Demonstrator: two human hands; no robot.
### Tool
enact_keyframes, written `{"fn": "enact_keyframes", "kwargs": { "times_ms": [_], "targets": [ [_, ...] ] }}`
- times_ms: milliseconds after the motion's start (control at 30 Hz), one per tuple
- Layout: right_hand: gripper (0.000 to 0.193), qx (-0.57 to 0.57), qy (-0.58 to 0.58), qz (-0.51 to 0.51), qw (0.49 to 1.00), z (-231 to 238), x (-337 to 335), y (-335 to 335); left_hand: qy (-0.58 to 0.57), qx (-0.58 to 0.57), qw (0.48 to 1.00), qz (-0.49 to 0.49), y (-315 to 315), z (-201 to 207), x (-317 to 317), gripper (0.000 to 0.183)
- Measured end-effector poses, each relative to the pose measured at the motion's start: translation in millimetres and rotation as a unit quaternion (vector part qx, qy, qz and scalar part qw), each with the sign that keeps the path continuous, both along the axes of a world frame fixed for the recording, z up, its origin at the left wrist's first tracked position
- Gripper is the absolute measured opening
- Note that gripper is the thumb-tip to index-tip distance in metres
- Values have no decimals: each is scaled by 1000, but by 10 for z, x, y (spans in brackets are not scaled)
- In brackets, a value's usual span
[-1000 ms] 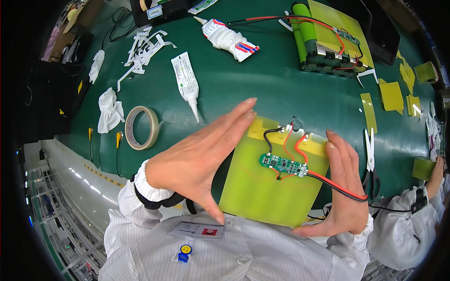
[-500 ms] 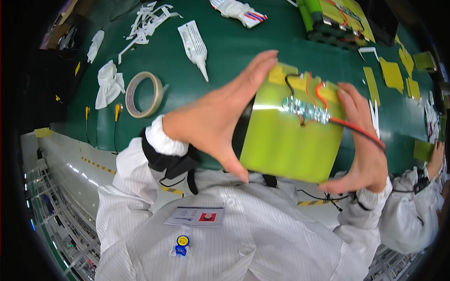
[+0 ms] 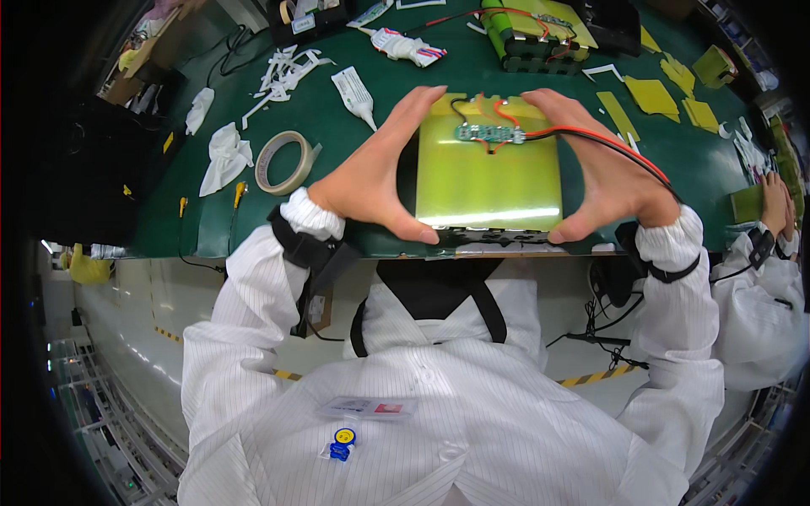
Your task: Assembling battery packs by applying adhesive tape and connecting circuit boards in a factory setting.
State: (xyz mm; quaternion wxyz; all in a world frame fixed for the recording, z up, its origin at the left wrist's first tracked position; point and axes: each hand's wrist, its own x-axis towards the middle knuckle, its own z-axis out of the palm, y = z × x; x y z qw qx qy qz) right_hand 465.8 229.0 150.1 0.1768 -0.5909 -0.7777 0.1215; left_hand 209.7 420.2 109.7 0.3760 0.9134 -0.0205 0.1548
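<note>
A flat, squarish battery pack (image 3: 485, 181) with a yellow-green cover is between my hands at the table's near edge. On its far part lies a narrow green circuit board (image 3: 489, 133). Short black and red leads join the board to the far edge, and a longer red-and-black cable (image 3: 603, 139) runs off to the right across my right hand. My left hand (image 3: 371, 177) grips the left side, fingers at the far corner and thumb at the near one. Likewise my right hand (image 3: 612, 177) clasps the right side. Dark cell holders show along the near edge.
Left on the green table (image 3: 337, 240) are a tape roll (image 3: 295, 183), crumpled white cloth (image 3: 226, 160), paper strips (image 3: 283, 76) and a white tube (image 3: 352, 94). Another battery pack (image 3: 544, 57) stands at the back. Yellow sheets (image 3: 651, 95) lie right, near a co-worker's hand (image 3: 774, 205).
The battery pack has gone from tilted to nearly level and square with the table edge. Both hands moved with it, farther from my body and a little left in the picture.
</note>
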Motion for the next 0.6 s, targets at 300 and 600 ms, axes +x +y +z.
{"fn": "enact_keyframes", "kwargs": {
  "times_ms": [300,600],
  "targets": [
    [129,-87,7,53,995,165,-186,558,-22,-94,986,137,-61,-31,-410,135],
    [133,-120,104,27,987,58,106,653,44,44,994,94,157,26,-133,143]
  ]
}}
